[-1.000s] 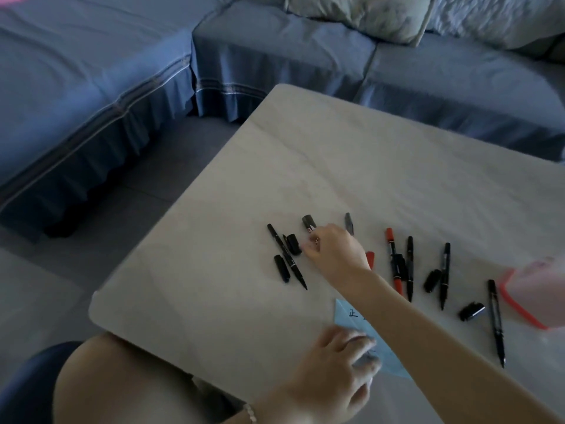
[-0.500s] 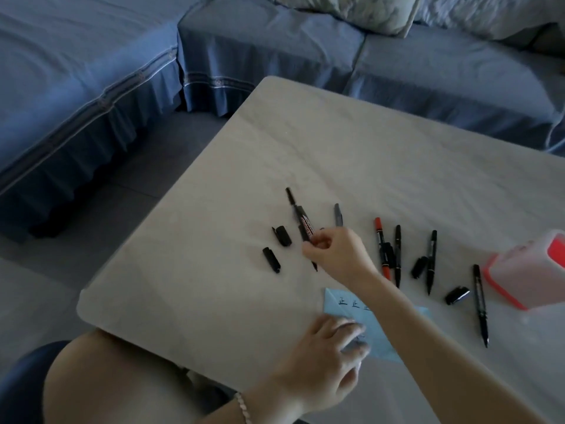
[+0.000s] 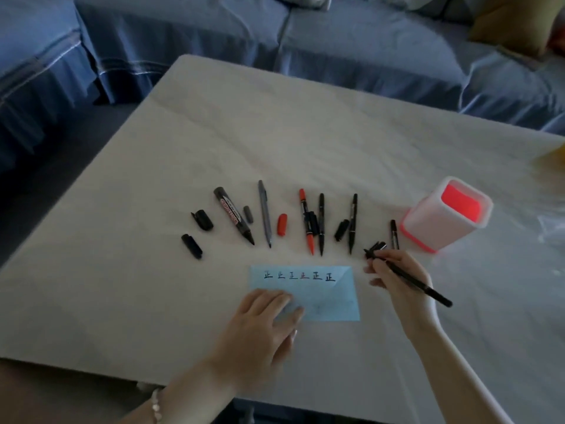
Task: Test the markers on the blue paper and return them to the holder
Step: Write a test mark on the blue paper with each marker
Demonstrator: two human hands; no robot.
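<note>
The blue paper point(image 3: 324, 296) lies near the table's front edge with a row of written characters along its top. My left hand point(image 3: 263, 328) rests flat on its lower left corner. To the right of the paper, my right hand point(image 3: 397, 280) grips a thin black marker point(image 3: 428, 290), fingertips touching a black cap point(image 3: 375, 248). Several uncapped markers lie in a row behind the paper: a thick black one point(image 3: 234, 215), a grey pen point(image 3: 265, 212), a red one point(image 3: 307, 221). The pink-and-white holder point(image 3: 440, 231) stands at the right.
Loose caps point(image 3: 192, 246) lie left of the marker row, a red cap point(image 3: 282, 224) in the middle. The table point(image 3: 275, 133) is covered with a pale cloth. A blue sofa point(image 3: 336, 41) runs behind and to the left. Clear plastic point(image 3: 550, 228) sits at the right edge.
My right hand left the thick black marker lying on the table at the left, moved to the right of the paper and now holds a thin black marker. The camera view shifted right.
</note>
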